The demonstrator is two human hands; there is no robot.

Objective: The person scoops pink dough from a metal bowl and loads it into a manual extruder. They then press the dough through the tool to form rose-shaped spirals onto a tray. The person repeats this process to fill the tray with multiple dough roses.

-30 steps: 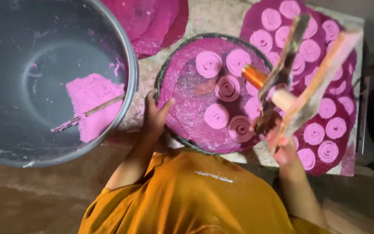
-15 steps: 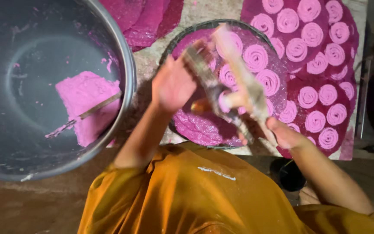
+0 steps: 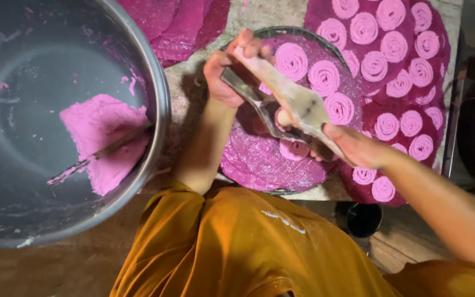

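At the far left sits a big metal basin (image 3: 56, 121), and inside it a slab of pink dough (image 3: 103, 140) lies against the right wall with a thin dough-smeared stick (image 3: 103, 154) resting across it. Just right of the basin's rim, flat magenta sheets (image 3: 180, 25) lie on the speckled surface (image 3: 259, 14).

My left hand (image 3: 229, 71) is closed around the upper end of a hand press (image 3: 281, 104), a tool of two long handles, one of dark metal and one pale and dusted with dough. The fingers curl over both handle tips. The press slants down and to the right from that hand, held above a round mesh tray (image 3: 281, 162) whose magenta lining carries pink spiral coils (image 3: 325, 77). One coil lies right under the middle of the press, partly hidden by it.

My right hand (image 3: 353, 148) grips the lower end of the press, thumb on top of the pale handle, so the tool is held between both hands, left high and right low. I cannot tell whether the press touches the coil below it.

Further right, a second magenta sheet (image 3: 441, 60) holds many more spiral coils in rows, reaching the surface's right edge. Below, my orange shirt (image 3: 248, 247) fills the foreground.
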